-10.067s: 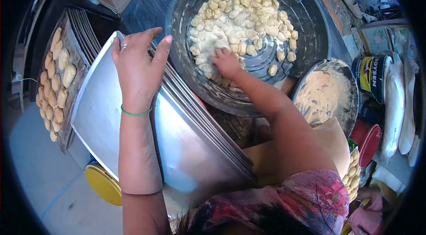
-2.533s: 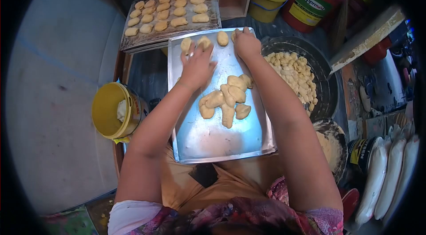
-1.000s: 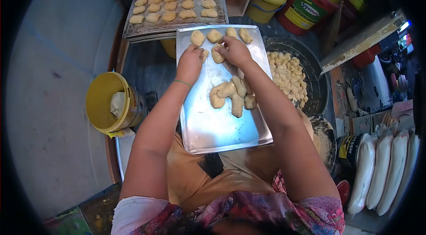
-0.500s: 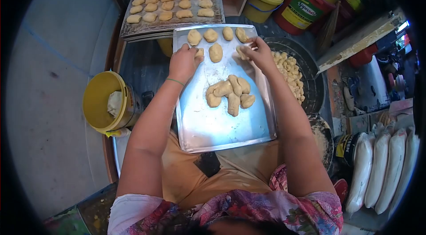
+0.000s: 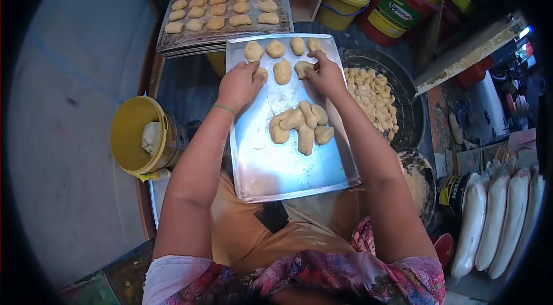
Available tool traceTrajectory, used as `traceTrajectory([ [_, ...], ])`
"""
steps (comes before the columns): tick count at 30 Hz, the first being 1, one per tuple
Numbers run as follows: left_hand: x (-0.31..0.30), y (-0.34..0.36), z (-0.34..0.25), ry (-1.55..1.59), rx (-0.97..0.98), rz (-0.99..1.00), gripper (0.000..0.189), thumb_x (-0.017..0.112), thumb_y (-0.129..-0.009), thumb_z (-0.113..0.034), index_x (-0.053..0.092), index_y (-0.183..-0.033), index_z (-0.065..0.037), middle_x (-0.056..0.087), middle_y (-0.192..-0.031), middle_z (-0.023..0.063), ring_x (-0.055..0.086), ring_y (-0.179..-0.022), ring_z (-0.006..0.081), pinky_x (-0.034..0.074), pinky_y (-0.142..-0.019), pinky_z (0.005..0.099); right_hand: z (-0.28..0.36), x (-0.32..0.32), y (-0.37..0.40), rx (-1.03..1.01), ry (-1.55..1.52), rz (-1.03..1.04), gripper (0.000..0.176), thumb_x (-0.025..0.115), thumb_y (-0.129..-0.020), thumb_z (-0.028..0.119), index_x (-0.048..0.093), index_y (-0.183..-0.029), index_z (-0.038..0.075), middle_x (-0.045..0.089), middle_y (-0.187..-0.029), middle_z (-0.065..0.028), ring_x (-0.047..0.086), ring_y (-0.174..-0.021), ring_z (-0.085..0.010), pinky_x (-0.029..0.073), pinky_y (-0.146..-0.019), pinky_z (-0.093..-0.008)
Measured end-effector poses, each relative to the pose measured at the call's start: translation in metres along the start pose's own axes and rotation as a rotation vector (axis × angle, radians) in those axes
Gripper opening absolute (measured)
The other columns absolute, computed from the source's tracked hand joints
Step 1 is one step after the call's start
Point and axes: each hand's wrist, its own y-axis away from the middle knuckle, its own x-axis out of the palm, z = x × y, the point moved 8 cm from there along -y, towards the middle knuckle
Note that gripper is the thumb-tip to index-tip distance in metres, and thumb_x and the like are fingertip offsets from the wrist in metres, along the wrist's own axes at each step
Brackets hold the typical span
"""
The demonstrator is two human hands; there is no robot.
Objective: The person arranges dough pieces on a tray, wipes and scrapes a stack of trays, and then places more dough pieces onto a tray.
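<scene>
Tray (image 5: 276,172), far half: left hand (image 5: 239,83) curled shut over left piece (image 5: 260,73) of second dough row, right hand (image 5: 325,74) pinching right piece (image 5: 302,67); heaped pile (image 5: 299,123) mid-tray, on the person's side of both hands, nearer the right.

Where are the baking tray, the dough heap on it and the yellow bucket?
baking tray (image 5: 276,172), head view, bare near part
dough heap (image 5: 295,119), head view, middle piece
yellow bucket (image 5: 129,132), head view, inner wall
</scene>
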Motion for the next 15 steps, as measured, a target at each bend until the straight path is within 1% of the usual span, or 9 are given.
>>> traceTrajectory([
  [2,-0.007,0.001,-0.007,0.013,0.181,-0.091,0.032,0.065,-0.086,-0.023,0.068,-0.116,-0.011,0.058,-0.1,0.014,0.063,-0.093,0.0339,0.052,-0.083,0.0414,0.001,-0.003,0.001,0.028,-0.036,-0.103,0.039,0.067,-0.085,0.025,0.061,-0.121,0.013,0.068,-0.086,-0.0137,0.067,-0.082,-0.0305,0.051,-0.074,-0.0387],
  [5,0.001,0.004,-0.003,0.011,0.084,0.024,0.026,0.064,-0.087,-0.021,0.071,-0.111,-0.011,0.057,-0.103,0.0143,0.063,-0.094,0.0335,0.052,-0.082,0.0414,0.0,0.012,-0.002,-0.078,-0.004,-0.14,0.033,0.065,-0.087,0.025,0.064,-0.117,0.013,0.067,-0.092,-0.0131,0.067,-0.085,-0.0316,0.052,-0.075,-0.039],
  [8,0.005,0.006,-0.008,-0.141,-0.05,0.077,0.029,0.062,-0.089,-0.02,0.068,-0.116,-0.013,0.058,-0.113,0.0122,0.059,-0.107,0.0314,0.047,-0.092,0.0423,0.019,0.014,0.0,-0.127,0.231,-0.089,0.025,0.063,-0.088,0.026,0.069,-0.109,0.014,0.066,-0.103,-0.0101,0.066,-0.091,-0.0328,0.052,-0.078,-0.0422],
  [11,0.011,0.013,-0.039,-0.258,0.295,-0.192,0.034,0.059,-0.091,-0.022,0.063,-0.124,-0.015,0.056,-0.127,0.0098,0.05,-0.123,0.0306,0.037,-0.104,0.0462,0.021,0.013,-0.002,-0.102,0.31,0.08,0.035,0.065,-0.087,0.028,0.065,-0.119,0.015,0.061,-0.111,-0.0149,0.064,-0.095,-0.0336,0.052,-0.08,-0.0408],
  [14,0.034,0.019,-0.057,-0.259,0.475,-0.097,0.038,0.057,-0.093,-0.026,0.058,-0.129,-0.016,0.05,-0.14,0.009,0.041,-0.134,0.0303,0.025,-0.112,0.052,0.038,-0.022,0.023,-0.143,0.199,0.023,0.044,0.068,-0.084,0.03,0.062,-0.124,0.013,0.06,-0.114,-0.0163,0.064,-0.098,-0.0335,0.052,-0.083,-0.0401],
  [15,0.039,0.017,-0.055,-0.288,0.431,-0.075,0.039,0.057,-0.093,-0.028,0.057,-0.131,-0.016,0.049,-0.142,0.009,0.04,-0.135,0.0305,0.024,-0.111,0.0529,0.033,-0.01,0.032,-0.161,0.119,0.224,0.047,0.069,-0.083,0.031,0.061,-0.125,0.011,0.06,-0.114,-0.016,0.063,-0.099,-0.033,0.051,-0.084,-0.0395],
])
